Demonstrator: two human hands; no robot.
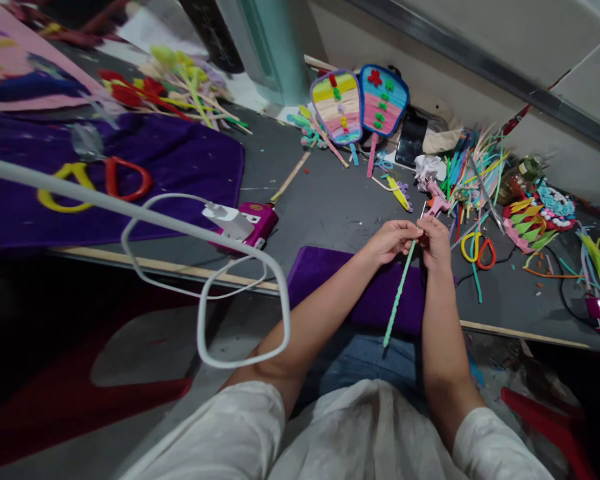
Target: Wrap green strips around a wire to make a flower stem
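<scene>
Both my hands meet above the table's front part, over a purple cloth (355, 280). A mint-green twisted pipe cleaner (399, 297) hangs down from them towards my lap. My left hand (395, 240) pinches its upper end between thumb and fingers. Right beside it, my right hand (434, 240) has its fingers closed on the same end, the fingertips nearly touching the left ones. A thin pale tip sticks up above the fingers. Just beyond my right hand lies a pink glue gun (436, 198), partly hidden.
Scissors with yellow and red handles (479, 250) lie right of my hands, near a heap of pipe cleaners (480, 167). Two striped fan-shaped crafts (384, 100) rest at the back. A white cable (285, 313) loops in front at left, by a purple power strip (260, 223).
</scene>
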